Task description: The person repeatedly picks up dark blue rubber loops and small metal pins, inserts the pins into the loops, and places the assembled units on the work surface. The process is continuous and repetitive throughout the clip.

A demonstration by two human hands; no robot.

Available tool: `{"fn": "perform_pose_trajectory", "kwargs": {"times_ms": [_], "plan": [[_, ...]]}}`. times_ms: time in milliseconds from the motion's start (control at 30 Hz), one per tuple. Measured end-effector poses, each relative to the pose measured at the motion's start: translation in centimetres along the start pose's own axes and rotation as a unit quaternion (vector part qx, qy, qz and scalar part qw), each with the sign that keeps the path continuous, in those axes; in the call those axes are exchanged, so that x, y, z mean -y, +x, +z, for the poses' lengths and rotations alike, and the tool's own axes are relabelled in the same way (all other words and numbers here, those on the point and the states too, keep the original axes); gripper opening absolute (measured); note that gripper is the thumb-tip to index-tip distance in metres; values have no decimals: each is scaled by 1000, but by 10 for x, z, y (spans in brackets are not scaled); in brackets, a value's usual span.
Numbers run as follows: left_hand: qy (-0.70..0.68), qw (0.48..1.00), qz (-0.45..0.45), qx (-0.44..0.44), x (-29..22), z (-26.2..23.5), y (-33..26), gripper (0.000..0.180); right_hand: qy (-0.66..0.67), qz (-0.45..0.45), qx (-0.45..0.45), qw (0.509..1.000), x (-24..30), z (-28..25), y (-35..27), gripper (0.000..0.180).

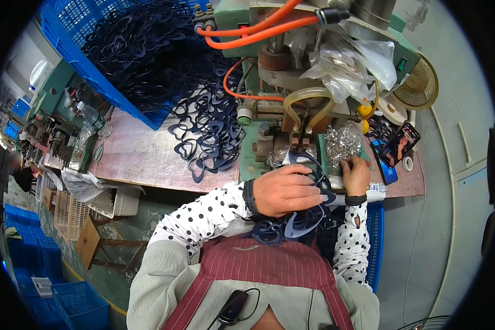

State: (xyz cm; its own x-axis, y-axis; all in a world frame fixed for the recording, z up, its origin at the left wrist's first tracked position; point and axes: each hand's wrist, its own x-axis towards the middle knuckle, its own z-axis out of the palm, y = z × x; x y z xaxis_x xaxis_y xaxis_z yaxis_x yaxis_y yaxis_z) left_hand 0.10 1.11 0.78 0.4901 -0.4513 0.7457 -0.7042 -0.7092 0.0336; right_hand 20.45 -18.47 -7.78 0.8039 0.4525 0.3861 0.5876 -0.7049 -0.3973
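Note:
My left hand (287, 190) is closed around dark blue looped plastic frames. One frame (309, 160) rises from its fingers toward the clamp (298, 144) of a green bench machine. More frames (291, 226) hang below the hand, over the lap of my striped apron. My right hand (356, 175) reaches the near side of a heap of small shiny metal parts (342, 144) beside the machine. Its fingers are drawn together; whatever lies between the tips is too small to make out. Two curved yellowish tubes (309, 94) point down at the clamp.
Left of the machine, loose frames (206, 132) spread across the table from a tipped blue crate (102, 91). Orange air hoses (253, 39) arch overhead. A phone (399, 144), a tape roll (407, 163) and a small fan (418, 82) are at right. A wooden stool (102, 242) stands at lower left.

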Motion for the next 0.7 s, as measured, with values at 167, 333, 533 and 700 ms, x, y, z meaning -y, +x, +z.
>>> {"fn": "perform_pose_trajectory", "kwargs": {"times_ms": [167,333,533,700], "plan": [[102,994,-22,-38,18,-28,-27,45,214,82,-37,973,-2,3,3,13],[368,838,-378,-142,103,-39,-84,20,177,61,-108,976,1,8,-1,10],[337,593,-727,81,149,11,-127,48,157,55,-94,981,-1,12,-1,9],[391,730,-560,-28,129,23,-124,37,209,61,-87,972,-2,11,0,12]]}}
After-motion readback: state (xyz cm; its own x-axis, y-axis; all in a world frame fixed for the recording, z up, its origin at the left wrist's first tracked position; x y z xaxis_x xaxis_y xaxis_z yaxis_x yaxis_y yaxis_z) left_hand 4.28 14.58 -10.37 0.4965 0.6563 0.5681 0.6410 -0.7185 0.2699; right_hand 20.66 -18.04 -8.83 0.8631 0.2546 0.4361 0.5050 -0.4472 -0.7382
